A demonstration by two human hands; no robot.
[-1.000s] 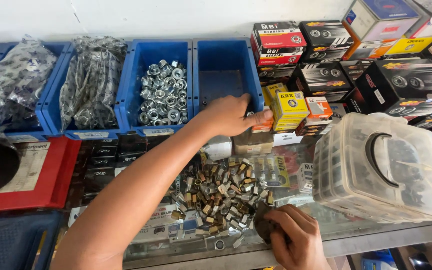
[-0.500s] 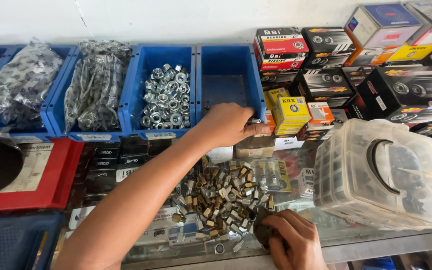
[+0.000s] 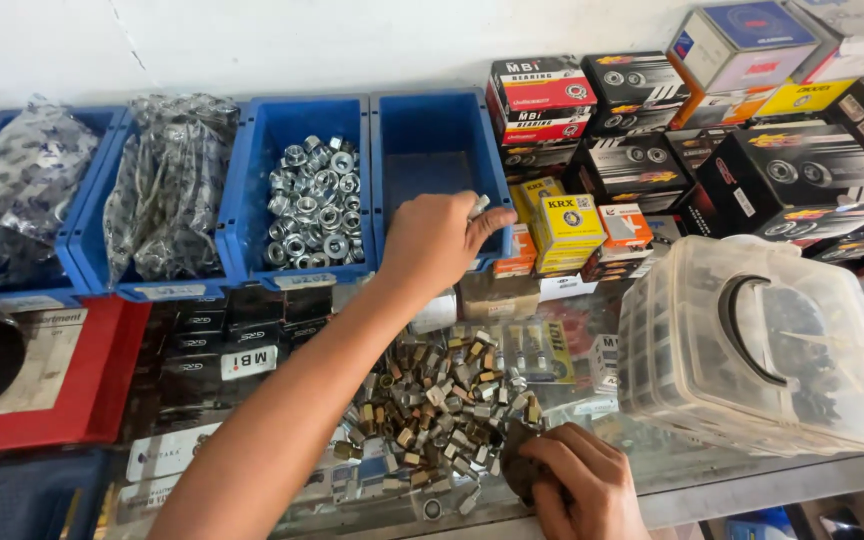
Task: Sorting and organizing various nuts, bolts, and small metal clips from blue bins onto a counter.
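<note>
While the right hand presses closed on a dark cloth beside the nut pile, the left hand pinches a small nut over the empty blue bin.

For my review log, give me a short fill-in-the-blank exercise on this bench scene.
1. The left hand reaches over a blue plastic bin that looks ____.
2. The neighbouring blue bin holds silver metal ____.
3. The right hand rests beside the loose pile of small metal nuts on the ____ countertop.

Missing: empty; nuts; glass
</note>
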